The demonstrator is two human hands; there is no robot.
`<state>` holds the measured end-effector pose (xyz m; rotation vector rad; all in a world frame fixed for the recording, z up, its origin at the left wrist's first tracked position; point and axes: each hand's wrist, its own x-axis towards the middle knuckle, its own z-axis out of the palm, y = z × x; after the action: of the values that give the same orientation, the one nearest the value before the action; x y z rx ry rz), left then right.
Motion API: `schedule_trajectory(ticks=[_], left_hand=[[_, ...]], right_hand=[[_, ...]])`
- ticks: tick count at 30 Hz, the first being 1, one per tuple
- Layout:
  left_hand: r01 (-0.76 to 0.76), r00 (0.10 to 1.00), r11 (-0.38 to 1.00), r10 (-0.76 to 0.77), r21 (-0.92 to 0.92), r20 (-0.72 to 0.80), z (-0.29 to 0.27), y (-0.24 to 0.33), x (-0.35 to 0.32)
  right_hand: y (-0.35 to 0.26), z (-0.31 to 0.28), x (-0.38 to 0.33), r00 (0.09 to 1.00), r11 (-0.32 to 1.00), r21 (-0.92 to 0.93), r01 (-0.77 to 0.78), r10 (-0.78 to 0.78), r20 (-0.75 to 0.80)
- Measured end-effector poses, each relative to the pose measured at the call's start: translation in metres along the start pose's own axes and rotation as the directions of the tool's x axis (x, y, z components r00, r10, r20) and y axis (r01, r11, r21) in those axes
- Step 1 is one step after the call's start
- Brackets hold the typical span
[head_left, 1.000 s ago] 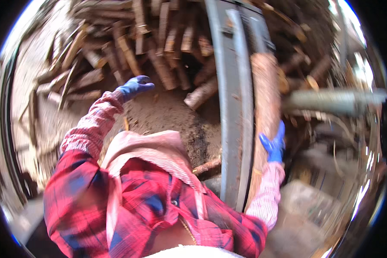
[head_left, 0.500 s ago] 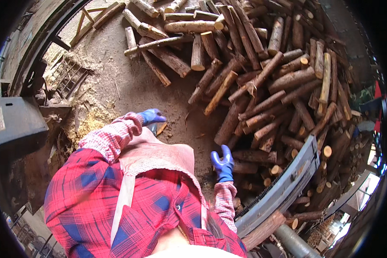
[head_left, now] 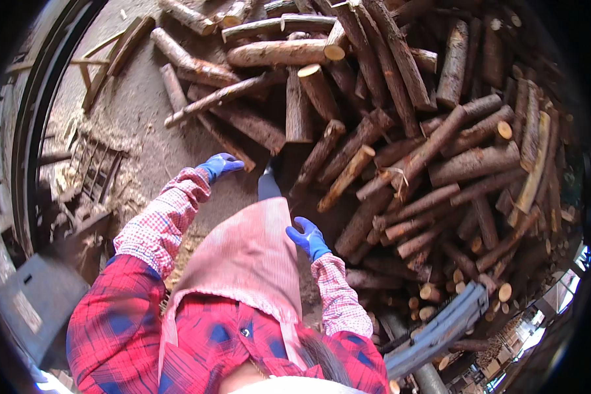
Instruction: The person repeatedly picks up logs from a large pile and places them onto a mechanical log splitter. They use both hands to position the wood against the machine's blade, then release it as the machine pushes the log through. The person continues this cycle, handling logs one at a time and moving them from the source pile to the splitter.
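My left hand (head_left: 220, 165), in a blue glove, hangs in the air with its fingers loosely stretched and nothing in it. Just beyond its fingertips lies the end of a slim split log (head_left: 224, 141). My right hand (head_left: 308, 238), gloved the same way, is beside the edge of my pink striped apron (head_left: 233, 246), thumb and fingers apart, holding nothing. Ahead of it a log with a pale, peeled side (head_left: 347, 178) leans out of the pile. One of my legs (head_left: 267, 186) reaches forward between the hands, its foot close to an upright-looking log (head_left: 299, 108).
A large heap of bark-covered logs (head_left: 476, 164) fills the front and right. A grey-blue metal beam (head_left: 437, 328) runs at the lower right. To the left are a metal grate (head_left: 98, 174), a grey metal box (head_left: 36, 302) and a long rail (head_left: 36, 125).
I have stepped forward, so the logs look nearer and the metal beam has slipped back at lower right. My right hand has come inward toward the apron; both hands remain unfilled.
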<state>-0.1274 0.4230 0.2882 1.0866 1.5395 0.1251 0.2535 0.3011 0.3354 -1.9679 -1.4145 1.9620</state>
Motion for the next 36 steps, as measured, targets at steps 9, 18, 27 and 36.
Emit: schedule_trajectory(ticks=[9, 18, 27, 36], left_hand=[[-0.376, 0.926, 0.884, 0.358, -0.279, -0.117, -0.031, 0.148, 0.393], [-0.214, 0.883, 0.945, 0.296, 0.249, -0.364, 0.03, 0.17, 0.369], [-0.499, 0.847, 0.857, 0.514, 0.128, -0.138, 0.149, 0.137, 0.06], [0.558, 0.81, 0.372, -0.052, -0.741, 0.584, 0.156, 0.039, -0.124]], right_hand=[[-0.084, -0.062, 0.273, 0.98, 0.456, 0.886, -0.083, 0.198, -0.01], [-0.118, -0.077, 0.399, 1.0, -0.307, 0.952, 0.004, 0.019, 0.002], [0.061, -0.054, 0.223, 0.991, -0.011, 1.0, -0.028, -0.134, 0.026], [-0.041, 0.094, -0.163, 0.991, 0.456, 0.889, 0.039, 0.093, -0.091]])
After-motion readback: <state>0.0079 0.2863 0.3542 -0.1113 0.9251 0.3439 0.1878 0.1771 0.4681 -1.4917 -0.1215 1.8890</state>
